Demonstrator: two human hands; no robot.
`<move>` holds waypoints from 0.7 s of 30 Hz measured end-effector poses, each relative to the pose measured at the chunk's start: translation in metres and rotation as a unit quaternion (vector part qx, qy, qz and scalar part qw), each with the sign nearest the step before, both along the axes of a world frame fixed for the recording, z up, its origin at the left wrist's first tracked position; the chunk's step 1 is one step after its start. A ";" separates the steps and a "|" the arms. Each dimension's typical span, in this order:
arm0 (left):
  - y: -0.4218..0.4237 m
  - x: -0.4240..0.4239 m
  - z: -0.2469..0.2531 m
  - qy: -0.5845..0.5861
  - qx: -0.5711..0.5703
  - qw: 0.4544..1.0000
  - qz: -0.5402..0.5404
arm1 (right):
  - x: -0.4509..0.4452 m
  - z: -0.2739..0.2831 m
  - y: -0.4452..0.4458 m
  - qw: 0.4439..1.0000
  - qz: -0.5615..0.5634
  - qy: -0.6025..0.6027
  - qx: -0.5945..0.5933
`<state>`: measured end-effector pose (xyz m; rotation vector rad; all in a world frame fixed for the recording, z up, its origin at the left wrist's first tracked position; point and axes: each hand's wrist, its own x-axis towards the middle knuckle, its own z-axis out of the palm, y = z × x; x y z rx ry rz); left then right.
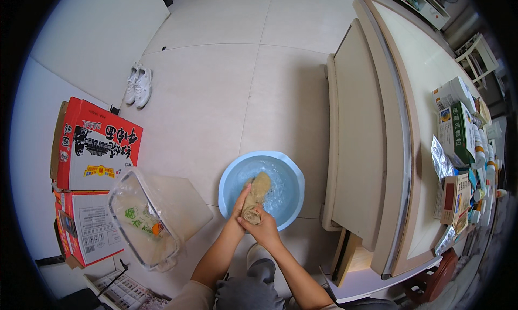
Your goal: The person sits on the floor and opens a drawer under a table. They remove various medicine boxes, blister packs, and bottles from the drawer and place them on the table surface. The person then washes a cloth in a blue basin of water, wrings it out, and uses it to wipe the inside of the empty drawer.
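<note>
A light blue plastic basin (298, 192) stands on the floor before me, with clear, rippling water (279, 188) in it. Over the basin I hold a wet, bunched-up tan cloth (261, 188). My left hand (243, 200) wraps the cloth's left side. From the lower right, my right hand (261, 227) grips its near, rolled end. Both hands are close together, and the cloth's far end bulges out beyond the fingers. Whether that far end touches the water I cannot tell.
Left of the basin is a tilted, bag-lined waste bin (190, 204) with a wrapper inside. Red cartons (101, 148) are stacked by the wall, near white sneakers (138, 85). To the right rises a table (404, 148) bearing medicine boxes (455, 134) and bottles. My shoe (257, 254) is close to the basin.
</note>
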<state>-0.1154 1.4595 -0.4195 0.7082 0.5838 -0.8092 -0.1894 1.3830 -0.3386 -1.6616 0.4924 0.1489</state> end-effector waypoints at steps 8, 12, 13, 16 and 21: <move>-0.005 -0.009 -0.011 0.029 0.016 0.998 0.059 | 0.031 -0.009 -0.003 0.968 0.024 -0.003 -0.250; 0.003 -0.019 -0.037 0.037 0.017 0.993 0.111 | 0.049 -0.030 -0.011 0.963 0.025 -0.009 -0.269; -0.001 -0.019 -0.035 0.046 0.038 0.992 0.113 | 0.053 -0.043 -0.017 0.960 0.024 0.008 -0.278; -0.002 -0.012 -0.016 0.025 0.079 0.996 0.045 | 0.060 -0.070 -0.036 0.954 0.011 -0.003 -0.300; 0.020 -0.011 -0.002 -0.029 0.186 0.982 0.031 | 0.051 -0.089 -0.066 0.932 0.015 0.001 -0.363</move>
